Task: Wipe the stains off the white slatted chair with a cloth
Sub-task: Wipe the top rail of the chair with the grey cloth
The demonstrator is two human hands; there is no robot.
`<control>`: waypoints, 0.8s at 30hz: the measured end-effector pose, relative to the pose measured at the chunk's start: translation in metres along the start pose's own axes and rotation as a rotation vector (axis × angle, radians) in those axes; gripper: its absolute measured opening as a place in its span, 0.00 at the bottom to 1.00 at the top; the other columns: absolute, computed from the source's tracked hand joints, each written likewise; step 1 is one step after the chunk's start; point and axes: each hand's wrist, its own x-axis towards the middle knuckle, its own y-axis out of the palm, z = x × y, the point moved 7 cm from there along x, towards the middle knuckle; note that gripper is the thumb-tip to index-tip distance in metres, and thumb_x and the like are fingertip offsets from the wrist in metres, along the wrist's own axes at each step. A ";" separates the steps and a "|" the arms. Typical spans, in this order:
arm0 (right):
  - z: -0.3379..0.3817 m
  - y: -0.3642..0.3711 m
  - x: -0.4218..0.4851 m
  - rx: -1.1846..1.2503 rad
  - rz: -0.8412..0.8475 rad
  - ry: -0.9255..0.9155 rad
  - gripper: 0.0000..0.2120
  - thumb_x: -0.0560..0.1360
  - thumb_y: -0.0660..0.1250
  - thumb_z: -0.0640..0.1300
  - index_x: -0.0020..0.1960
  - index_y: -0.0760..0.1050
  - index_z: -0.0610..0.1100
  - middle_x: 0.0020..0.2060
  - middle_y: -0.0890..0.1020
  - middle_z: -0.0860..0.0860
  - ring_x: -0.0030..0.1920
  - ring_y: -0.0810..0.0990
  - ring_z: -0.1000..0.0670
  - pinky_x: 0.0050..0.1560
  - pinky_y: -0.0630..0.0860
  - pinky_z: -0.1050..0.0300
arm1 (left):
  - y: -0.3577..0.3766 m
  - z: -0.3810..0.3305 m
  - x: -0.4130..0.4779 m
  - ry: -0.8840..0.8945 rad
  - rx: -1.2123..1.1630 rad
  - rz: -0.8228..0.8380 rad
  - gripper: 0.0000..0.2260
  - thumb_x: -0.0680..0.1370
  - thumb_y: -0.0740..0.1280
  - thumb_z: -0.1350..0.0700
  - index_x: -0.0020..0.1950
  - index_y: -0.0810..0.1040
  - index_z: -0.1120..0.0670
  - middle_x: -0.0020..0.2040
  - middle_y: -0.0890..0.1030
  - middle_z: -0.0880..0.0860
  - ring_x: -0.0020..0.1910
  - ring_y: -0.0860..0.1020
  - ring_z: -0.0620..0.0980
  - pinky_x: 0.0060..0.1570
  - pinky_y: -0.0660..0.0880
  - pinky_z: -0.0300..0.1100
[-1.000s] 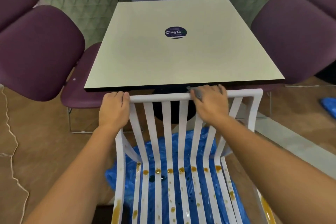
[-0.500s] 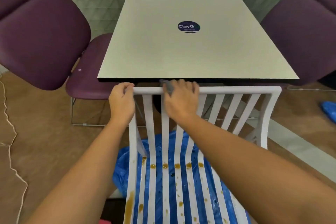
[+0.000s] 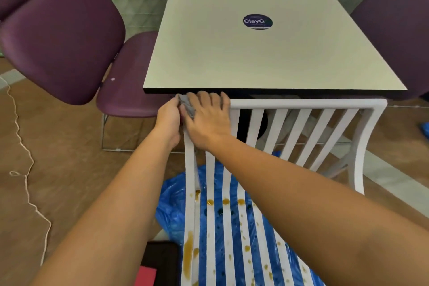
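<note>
The white slatted chair (image 3: 301, 103) stands in front of me with its back's top rail against the table edge. Brown stains (image 3: 188, 253) dot its seat slats. My left hand (image 3: 168, 118) grips the left corner of the top rail. My right hand (image 3: 207, 116) lies right beside it on the rail, fingers over the top, pressing a small grey cloth (image 3: 186, 105) against the rail. Most of the cloth is hidden under my right hand.
A square beige table (image 3: 267, 53) with a round dark sticker stands just beyond the chair. Purple chairs (image 3: 62, 37) flank it left and right. Blue plastic sheeting (image 3: 171, 206) lies under the white chair. A thin cord (image 3: 25, 183) trails on the brown floor at left.
My right hand has slid the cloth leftward along the top rail, from near its right part to the left corner beside my left hand. My left hand kept its grip.
</note>
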 end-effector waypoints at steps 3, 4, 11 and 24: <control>0.021 0.011 0.005 0.028 0.069 -0.099 0.24 0.82 0.43 0.57 0.76 0.60 0.56 0.68 0.69 0.52 0.68 0.63 0.45 0.75 0.45 0.42 | 0.003 0.011 -0.001 -0.151 -0.320 0.103 0.16 0.85 0.52 0.52 0.62 0.77 0.55 0.69 0.76 0.60 0.59 0.78 0.57 0.63 0.71 0.49; 0.023 0.013 0.005 0.029 0.078 -0.115 0.24 0.82 0.43 0.57 0.76 0.59 0.57 0.69 0.68 0.52 0.69 0.62 0.46 0.75 0.43 0.42 | 0.006 0.012 -0.002 -0.192 -0.424 0.127 0.19 0.85 0.50 0.51 0.67 0.75 0.56 0.69 0.75 0.59 0.64 0.76 0.58 0.67 0.69 0.49; -0.002 0.006 0.000 0.010 0.076 -0.189 0.24 0.82 0.43 0.59 0.76 0.58 0.58 0.64 0.70 0.52 0.65 0.66 0.46 0.73 0.52 0.44 | -0.004 0.002 0.008 -0.052 -0.035 -0.031 0.21 0.83 0.60 0.42 0.61 0.80 0.57 0.55 0.84 0.57 0.56 0.82 0.55 0.62 0.77 0.50; -0.198 -0.052 -0.037 -0.059 0.005 0.118 0.23 0.82 0.40 0.59 0.64 0.69 0.54 0.52 0.75 0.52 0.58 0.72 0.46 0.69 0.59 0.46 | 0.121 -0.010 -0.031 0.912 1.654 0.062 0.25 0.83 0.46 0.37 0.44 0.76 0.49 0.38 0.76 0.49 0.45 0.76 0.55 0.51 0.65 0.52</control>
